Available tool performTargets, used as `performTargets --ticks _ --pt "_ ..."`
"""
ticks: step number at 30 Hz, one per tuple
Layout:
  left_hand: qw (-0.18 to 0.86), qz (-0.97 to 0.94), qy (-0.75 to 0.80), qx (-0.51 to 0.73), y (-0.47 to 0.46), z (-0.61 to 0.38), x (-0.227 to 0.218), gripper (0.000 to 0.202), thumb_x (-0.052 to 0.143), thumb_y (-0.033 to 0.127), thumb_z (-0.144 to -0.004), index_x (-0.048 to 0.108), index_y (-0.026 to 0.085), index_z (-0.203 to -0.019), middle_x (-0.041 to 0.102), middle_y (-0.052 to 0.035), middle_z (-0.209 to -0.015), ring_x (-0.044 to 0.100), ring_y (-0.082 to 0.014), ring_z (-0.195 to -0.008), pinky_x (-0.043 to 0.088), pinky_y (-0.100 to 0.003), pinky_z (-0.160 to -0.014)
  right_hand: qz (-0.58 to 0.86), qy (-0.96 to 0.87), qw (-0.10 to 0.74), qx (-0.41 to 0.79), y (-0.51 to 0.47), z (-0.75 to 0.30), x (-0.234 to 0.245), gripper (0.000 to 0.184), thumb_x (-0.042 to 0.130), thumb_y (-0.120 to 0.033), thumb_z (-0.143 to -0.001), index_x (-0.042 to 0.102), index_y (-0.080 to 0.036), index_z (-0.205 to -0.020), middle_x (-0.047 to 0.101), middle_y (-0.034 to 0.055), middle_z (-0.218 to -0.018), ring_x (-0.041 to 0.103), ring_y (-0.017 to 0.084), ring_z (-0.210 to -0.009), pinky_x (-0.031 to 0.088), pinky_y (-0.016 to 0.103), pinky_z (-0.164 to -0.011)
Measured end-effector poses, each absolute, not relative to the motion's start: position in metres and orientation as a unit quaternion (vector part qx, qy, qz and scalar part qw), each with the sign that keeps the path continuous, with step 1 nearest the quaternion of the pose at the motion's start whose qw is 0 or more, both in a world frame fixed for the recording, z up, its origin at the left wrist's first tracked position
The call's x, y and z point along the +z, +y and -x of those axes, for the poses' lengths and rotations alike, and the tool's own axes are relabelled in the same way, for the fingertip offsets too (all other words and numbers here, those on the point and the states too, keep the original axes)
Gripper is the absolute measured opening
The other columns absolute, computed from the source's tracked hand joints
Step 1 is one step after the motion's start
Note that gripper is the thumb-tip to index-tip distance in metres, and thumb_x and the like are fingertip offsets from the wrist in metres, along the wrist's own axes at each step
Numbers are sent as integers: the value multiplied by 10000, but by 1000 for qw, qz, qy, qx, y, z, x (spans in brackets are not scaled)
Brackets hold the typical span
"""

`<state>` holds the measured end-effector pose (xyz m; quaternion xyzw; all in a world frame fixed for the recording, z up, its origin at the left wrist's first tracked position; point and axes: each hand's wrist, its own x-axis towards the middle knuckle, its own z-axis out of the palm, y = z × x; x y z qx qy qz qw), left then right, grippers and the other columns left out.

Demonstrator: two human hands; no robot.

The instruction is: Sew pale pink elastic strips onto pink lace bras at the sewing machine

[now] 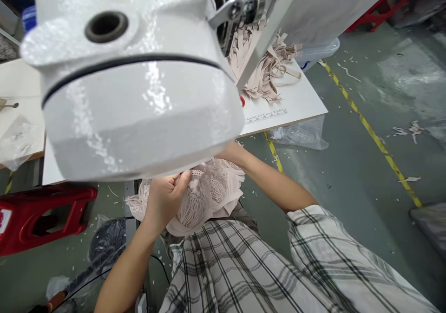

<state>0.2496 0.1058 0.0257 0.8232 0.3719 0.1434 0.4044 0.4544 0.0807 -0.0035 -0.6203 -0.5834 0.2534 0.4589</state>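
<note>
A pale pink lace bra [198,201] hangs over my lap, just below the front of a white sewing machine head [146,118]. My left hand [165,199] is closed on the bra's upper edge, thumb pressed against the fingers. My right hand [230,153] reaches in at the bra's far right side. Its fingers are hidden behind the machine head, so their grip does not show. The needle area is also out of sight behind the machine.
Pale pink straps [268,67] lie heaped on the white table [296,104], with a ruler [266,115] printed or laid near its front edge. A red stool [45,215] stands at left. A plastic bag [299,134] hangs under the table's right side. Scraps litter the green floor [334,201].
</note>
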Motion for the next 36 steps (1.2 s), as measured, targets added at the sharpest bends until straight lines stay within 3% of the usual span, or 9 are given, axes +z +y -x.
performTargets --ticks 3,13,19,24,30,36 --pt "400 -822 378 144 106 -250 26 253 571 320 -921 781 225 -1025 773 -57 -899 722 -266 -918 560 -307 -622 613 -572 473 271 79 -454 -1 44 584 -177 -783 626 -190 -783 621 54 -907 579 266 -1002 508 457 -922" --pt "385 -825 382 158 106 -251 20 245 591 319 -911 787 261 -1046 779 -35 -921 728 -274 -965 601 -331 -674 603 -565 494 269 78 -452 -1 54 587 -148 -759 575 -180 -718 587 55 -925 550 241 -958 497 427 -875" --pt "364 -838 376 156 106 -250 20 264 569 329 -930 777 248 -1071 783 -28 -1030 729 -252 -1004 608 -322 -744 584 -581 501 264 85 -457 -10 187 632 -274 -809 526 -181 -685 574 56 -907 534 212 -907 473 380 -849" --pt "305 -875 333 172 106 -240 14 261 560 314 -945 764 253 -1097 781 -11 -1076 737 -204 -999 584 -274 -834 558 -605 497 276 93 -460 -18 73 610 -192 -802 547 -159 -788 556 52 -969 523 169 -869 438 302 -761" --pt "232 -902 307 196 104 -232 10 247 572 261 -938 757 239 -1100 787 -16 -1056 751 -162 -906 562 -199 -721 564 -590 528 234 94 -457 -27 73 614 -147 -810 567 -157 -865 556 33 -978 521 152 -904 415 265 -763" --pt "199 -904 302 229 103 -230 8 222 583 226 -919 762 209 -1051 798 -24 -976 748 -141 -765 547 -196 -673 581 -576 527 231 93 -450 -27 94 635 -182 -812 574 -154 -878 534 34 -1006 526 158 -919 420 276 -777"
